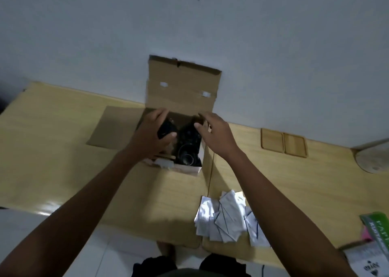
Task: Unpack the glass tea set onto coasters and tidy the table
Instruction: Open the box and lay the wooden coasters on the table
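The unpacking step is in hand: an open cardboard box stands on the table with its lid propped against the wall, and the glassware is seen dark and indistinct inside it. The left hand is closed around a dark glass piece at the box's left side, seemingly being lifted. The right hand is held over the box's right rim, fingers spread and holding nothing. Next, a careful lift clear of the box walls is called for, then a carry to the two wooden coasters, which lie right of the box, bare. White paper packets are scattered nearer than the box, and a green package lies further right of them; both are left to tidy.
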